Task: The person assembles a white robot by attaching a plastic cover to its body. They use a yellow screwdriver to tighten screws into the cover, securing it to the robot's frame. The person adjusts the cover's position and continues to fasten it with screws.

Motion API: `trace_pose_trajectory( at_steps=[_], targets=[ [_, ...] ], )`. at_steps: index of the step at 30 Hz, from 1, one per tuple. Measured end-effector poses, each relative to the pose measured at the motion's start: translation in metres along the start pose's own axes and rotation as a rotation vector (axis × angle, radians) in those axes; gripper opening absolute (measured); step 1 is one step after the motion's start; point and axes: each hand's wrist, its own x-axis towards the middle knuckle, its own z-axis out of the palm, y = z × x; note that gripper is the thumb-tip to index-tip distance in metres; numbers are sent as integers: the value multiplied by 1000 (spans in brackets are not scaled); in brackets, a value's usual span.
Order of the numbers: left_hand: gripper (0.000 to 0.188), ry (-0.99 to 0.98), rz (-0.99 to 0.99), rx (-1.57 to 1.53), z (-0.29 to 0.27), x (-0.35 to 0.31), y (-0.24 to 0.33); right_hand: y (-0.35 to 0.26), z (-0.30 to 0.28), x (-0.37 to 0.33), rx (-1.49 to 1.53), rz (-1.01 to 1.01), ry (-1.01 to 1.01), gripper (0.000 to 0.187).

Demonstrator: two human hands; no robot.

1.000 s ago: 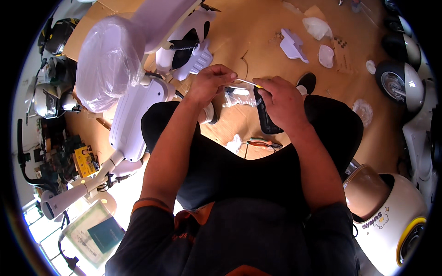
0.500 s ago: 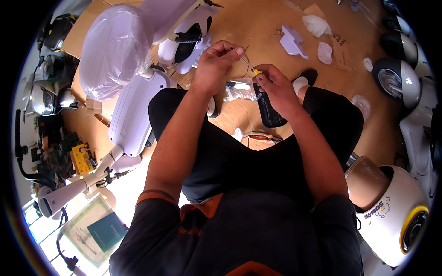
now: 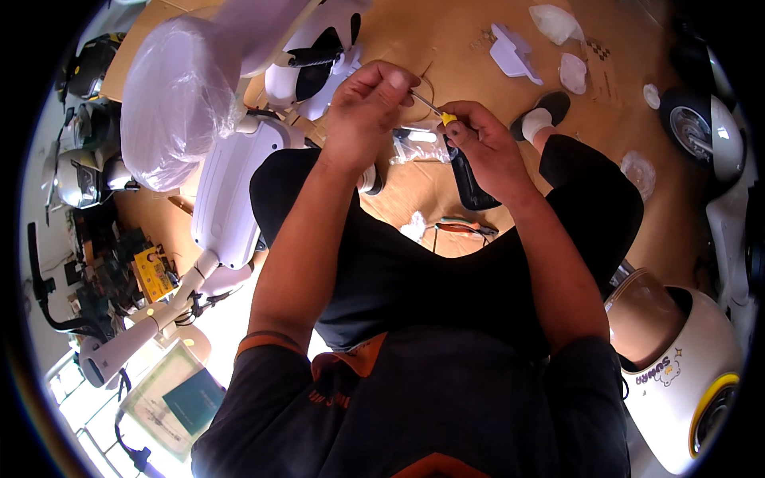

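In the head view, the right hand (image 3: 488, 151) grips the yellow handle of a thin tool (image 3: 449, 119). The left hand (image 3: 366, 107) is closed, finger and thumb pinched at the far end of its rod. I cannot tell if they pinch the rod or some tiny thing there. The tool is up in the air between the two hands, above the brown floor (image 3: 446, 48). I think it is held there so the eyes can see the tip, with one hand keeping each end steady.

A clear bag (image 3: 421, 146), a black part (image 3: 472, 183) and pliers (image 3: 460, 226) lie between the legs (image 3: 414, 299), maybe to be easy to reach.

The tool looks like a small screwdriver: short yellow handle, straight grey rod, tilted. Its tip is hidden.
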Motion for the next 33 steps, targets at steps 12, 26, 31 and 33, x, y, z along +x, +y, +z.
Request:
trace_pose_trajectory(
  at_steps=[12,26,31,33],
  targets=[
    [41,8,26,-101,5,2,2,-11,-8,-2,-45,-5,14,24],
    [32,617,701,2038,-104,-36,215,-19,-10,5,-103,-70,40,27],
    [64,718,281,2003,-154,5,235,-19,-15,28,-125,-121,76,25],
    [65,691,284,1997,-157,20,221,-17,-20,40,-140,-113,81,23]
  ],
)
